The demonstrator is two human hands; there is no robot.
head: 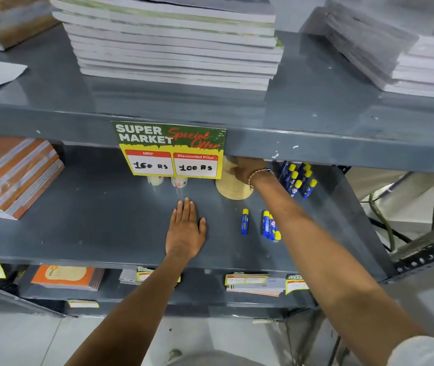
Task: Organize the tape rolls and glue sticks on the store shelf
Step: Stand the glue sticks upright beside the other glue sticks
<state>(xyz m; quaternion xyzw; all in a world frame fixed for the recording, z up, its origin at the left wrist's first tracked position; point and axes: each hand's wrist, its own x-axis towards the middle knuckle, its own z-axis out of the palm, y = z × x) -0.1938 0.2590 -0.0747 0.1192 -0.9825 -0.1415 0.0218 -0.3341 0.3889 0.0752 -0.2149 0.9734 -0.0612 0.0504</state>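
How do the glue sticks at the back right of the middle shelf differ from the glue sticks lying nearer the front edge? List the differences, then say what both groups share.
The back glue sticks stand upright; the front glue sticks lie flat on the shelf.
The back group is larger and tightly clustered; the front group is just a few, one lying apart.
The back group sits beside the right hand; the front group lies under that forearm.
Both have blue bodies and yellow caps.

Your left hand (185, 228) lies flat, fingers together; your right hand (247, 170) (braceleted wrist) reaches forward, fingers curled.
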